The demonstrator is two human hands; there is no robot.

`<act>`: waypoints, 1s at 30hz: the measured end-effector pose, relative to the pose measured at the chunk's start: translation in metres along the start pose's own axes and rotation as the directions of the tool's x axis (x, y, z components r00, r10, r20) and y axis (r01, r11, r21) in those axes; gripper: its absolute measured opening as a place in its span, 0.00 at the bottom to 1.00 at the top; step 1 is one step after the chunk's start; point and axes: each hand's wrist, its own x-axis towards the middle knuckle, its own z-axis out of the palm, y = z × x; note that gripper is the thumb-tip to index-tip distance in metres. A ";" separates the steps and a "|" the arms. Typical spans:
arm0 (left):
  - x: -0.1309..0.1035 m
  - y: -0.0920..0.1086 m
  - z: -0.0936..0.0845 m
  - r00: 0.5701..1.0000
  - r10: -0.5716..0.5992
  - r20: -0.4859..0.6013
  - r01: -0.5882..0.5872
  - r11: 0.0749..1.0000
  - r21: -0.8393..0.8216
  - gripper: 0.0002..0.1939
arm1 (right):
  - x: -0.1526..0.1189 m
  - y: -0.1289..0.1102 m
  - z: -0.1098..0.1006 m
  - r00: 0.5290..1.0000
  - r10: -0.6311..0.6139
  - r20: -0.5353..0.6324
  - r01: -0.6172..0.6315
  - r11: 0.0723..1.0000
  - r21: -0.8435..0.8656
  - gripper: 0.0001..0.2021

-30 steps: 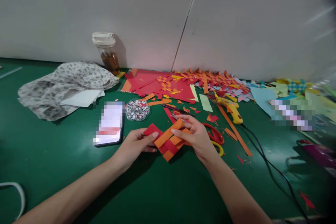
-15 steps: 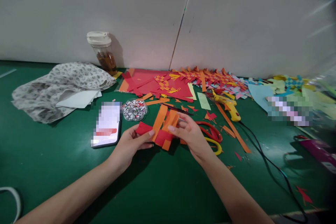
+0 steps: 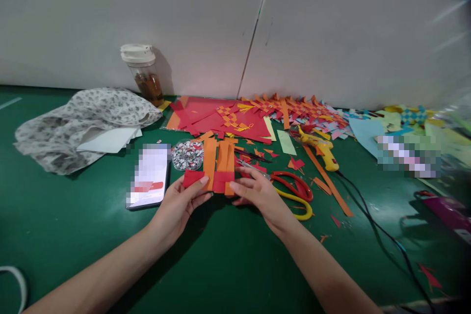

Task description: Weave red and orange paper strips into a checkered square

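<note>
Between my two hands is a small weave of red and orange paper strips (image 3: 223, 181). Its orange strips point away from me, and a red strip crosses them. My left hand (image 3: 185, 195) pinches the left part, thumb on top where red meets orange. At the lower right corner, my right hand (image 3: 254, 191) grips the weave with its thumb on an orange end and the fingers behind. Scissors (image 3: 294, 201) with one red and one yellow handle lie just beyond my right hand. A clear case of googly eyes (image 3: 187, 155) sits behind my left hand.
A phone (image 3: 149, 176) lies left of my left hand. A yellow glue gun (image 3: 318, 147) with a black cord (image 3: 364, 206) rests at the right. Red paper sheets (image 3: 202, 108), woven paper fish (image 3: 279, 106) and scraps line the back. A lidded cup (image 3: 147, 78) stands by a patterned cloth (image 3: 110, 105).
The paper weave has turned so its orange strips point straight away from me, and it has shifted slightly left. My right hand has moved from the orange strips down to the lower right corner.
</note>
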 end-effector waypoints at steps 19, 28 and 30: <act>-0.004 -0.001 0.001 0.996 -0.029 0.085 0.019 0.992 0.121 0.14 | 0.000 0.004 -0.005 0.953 -0.269 -0.136 0.262 0.963 -0.071 0.15; -0.006 -0.001 0.001 0.991 -0.030 0.132 0.005 0.982 0.191 0.14 | 0.002 0.006 -0.005 0.958 -0.232 -0.172 0.232 0.973 -0.017 0.15; -0.006 -0.001 0.001 0.993 -0.031 0.117 0.007 0.980 0.199 0.14 | 0.002 0.005 -0.005 0.959 -0.231 -0.165 0.233 0.973 -0.011 0.15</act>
